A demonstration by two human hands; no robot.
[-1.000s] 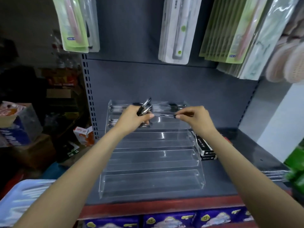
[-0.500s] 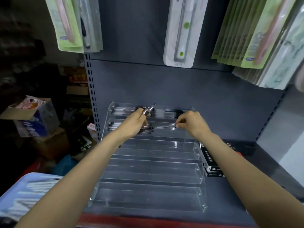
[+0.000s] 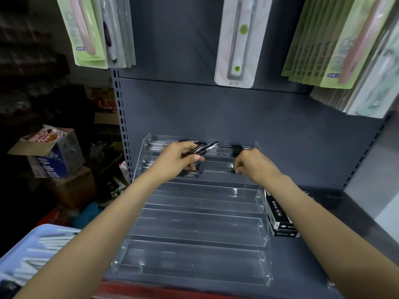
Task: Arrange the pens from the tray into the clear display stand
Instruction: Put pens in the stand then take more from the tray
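Head view: left hand (image 3: 177, 158) grips pens (image 3: 203, 147); right hand (image 3: 252, 164) pinches one.

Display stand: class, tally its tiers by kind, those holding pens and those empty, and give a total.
Tiers with pens: 2
Empty tiers: 3
Total: 5

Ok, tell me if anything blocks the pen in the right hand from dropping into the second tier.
Nothing visible does. The right hand pinches a pen right over the second tier of the clear display stand; that trough is open-topped, with pens lying only at its left end.
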